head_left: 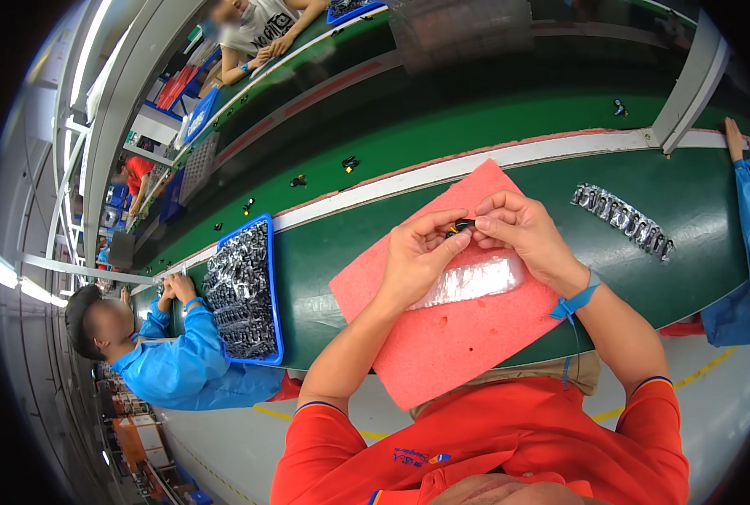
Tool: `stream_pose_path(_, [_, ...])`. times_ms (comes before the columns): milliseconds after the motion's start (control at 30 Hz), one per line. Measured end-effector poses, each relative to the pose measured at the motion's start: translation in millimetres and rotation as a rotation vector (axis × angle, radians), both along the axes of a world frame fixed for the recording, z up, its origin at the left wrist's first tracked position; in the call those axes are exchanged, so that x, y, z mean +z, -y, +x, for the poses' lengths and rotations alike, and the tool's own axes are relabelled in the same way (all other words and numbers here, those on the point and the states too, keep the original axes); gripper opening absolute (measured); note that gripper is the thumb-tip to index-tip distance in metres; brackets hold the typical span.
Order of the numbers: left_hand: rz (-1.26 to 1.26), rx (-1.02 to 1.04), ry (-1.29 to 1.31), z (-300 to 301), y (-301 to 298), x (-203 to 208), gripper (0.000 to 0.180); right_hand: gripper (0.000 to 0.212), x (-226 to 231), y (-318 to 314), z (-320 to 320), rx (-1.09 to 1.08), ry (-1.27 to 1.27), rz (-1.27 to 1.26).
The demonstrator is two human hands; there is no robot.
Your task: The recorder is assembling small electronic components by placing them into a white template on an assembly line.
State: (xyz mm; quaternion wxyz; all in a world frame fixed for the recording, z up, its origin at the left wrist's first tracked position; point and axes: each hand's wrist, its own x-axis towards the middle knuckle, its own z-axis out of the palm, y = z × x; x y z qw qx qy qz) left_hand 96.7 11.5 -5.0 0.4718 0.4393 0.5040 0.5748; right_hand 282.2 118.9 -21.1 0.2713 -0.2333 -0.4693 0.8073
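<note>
Orange short sleeves with dark trim [510, 438] are seen closest to the lens, at 6 o'clock in the view, and two bare forearms are extended from them toward the centre. Both hands are brought together over a pink foam pad [459, 337] laid at an angle on the green tabletop [324, 252]. A small black-and-yellow part [457, 225] is pinched between them: the left hand [415, 257] is closed on it with thumb and forefinger from 9 o'clock, and the right hand [522, 236] is closed on it with its fingertips from 3 o'clock. A blue strap [579, 299] is worn on the right wrist. Just under the hands, at 6 o'clock from the part, a clear plastic bag of pale pieces [476, 282] is rested on the pad.

At 3 o'clock from the pad, well apart, a strip of silvery packets [623, 219] is laid on the tabletop. At 9 o'clock a blue rectangular tray filled with dark small parts [244, 290] is set, and beside it a co-worker in a blue smock [173, 362] is seated. At 12 o'clock, beyond a white edge strip [442, 172], small dark parts [350, 162] are scattered along the darker green belt [476, 118].
</note>
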Motion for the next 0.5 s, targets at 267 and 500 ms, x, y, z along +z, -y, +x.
stream_pose_path(267, [-0.036,-0.005,0.004,-4,-1,1,0.037,0.021,0,-1,0,0.010,0.018,-0.063])
stream_pose_path(500, [-0.124,-0.018,-0.013,-11,-5,9,0.030,0.019,2,4,-1,-0.047,0.009,0.039])
